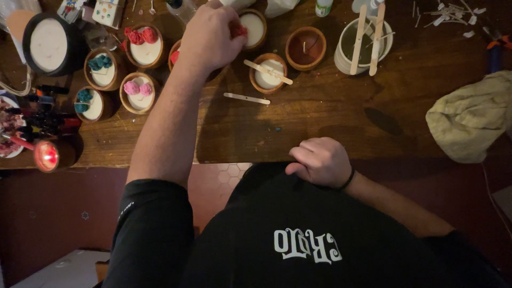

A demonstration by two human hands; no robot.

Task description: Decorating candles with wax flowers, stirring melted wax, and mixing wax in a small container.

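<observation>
Left hand (210,34), upper centre of frame, pinches a red rose (239,30) over a wooden bowl (176,56), placing decorations; next needs gentle setting into wax. Right hand (320,161) clenched, empty, at table (298,128) edge.

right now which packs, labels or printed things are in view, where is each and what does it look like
printed cards: top left corner of the table, pale, small coloured pictures
bottle: top edge, middle, white with a green band
shirt print: bottom middle, white lettering on black
</observation>
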